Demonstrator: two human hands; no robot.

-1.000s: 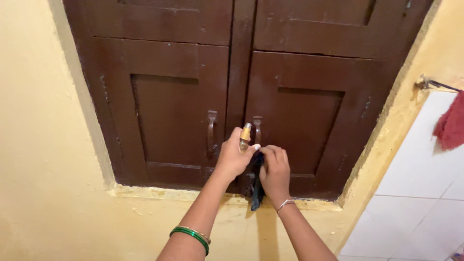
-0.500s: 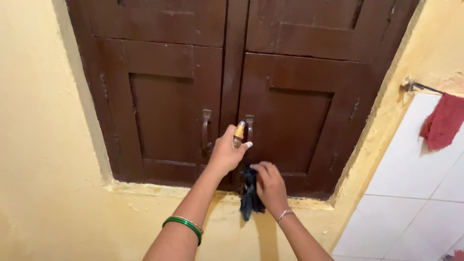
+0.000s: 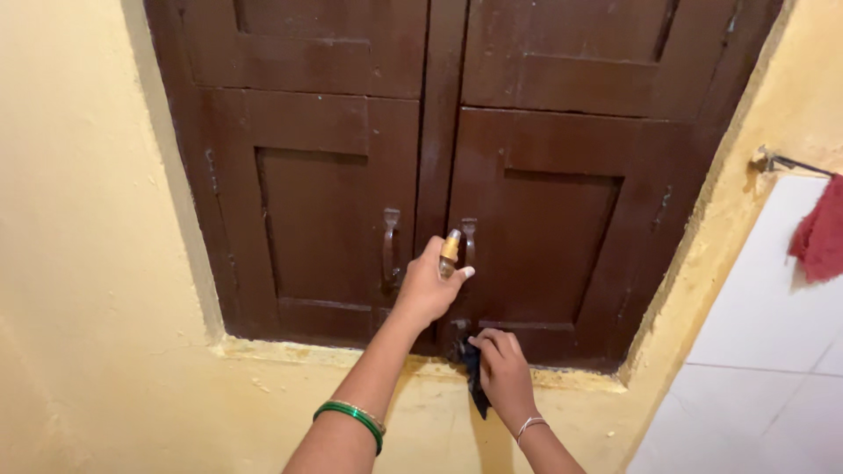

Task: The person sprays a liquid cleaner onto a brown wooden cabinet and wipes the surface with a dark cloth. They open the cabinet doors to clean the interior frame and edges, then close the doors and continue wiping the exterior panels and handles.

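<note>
My left hand point(image 3: 428, 285) grips a small amber spray bottle point(image 3: 449, 250), held up in front of the seam of two shut dark brown wooden shutters point(image 3: 544, 219). Just beside the bottle are the two metal handles point(image 3: 390, 244). Lower down, my right hand point(image 3: 500, 370) presses a dark blue cloth point(image 3: 472, 369) against the bottom rail of the right shutter, near the yellow sill point(image 3: 299, 353). Part of the cloth hangs below my fingers.
Yellow plastered wall point(image 3: 88, 263) surrounds the shutters. White tiles point(image 3: 764, 351) cover the wall at the right, where a red cloth point(image 3: 821, 237) hangs from a metal rail point(image 3: 777, 161).
My right hand with the cloth has slid down from handle height to the bottom rail of the right shutter. My left hand with the bottle has stayed put.
</note>
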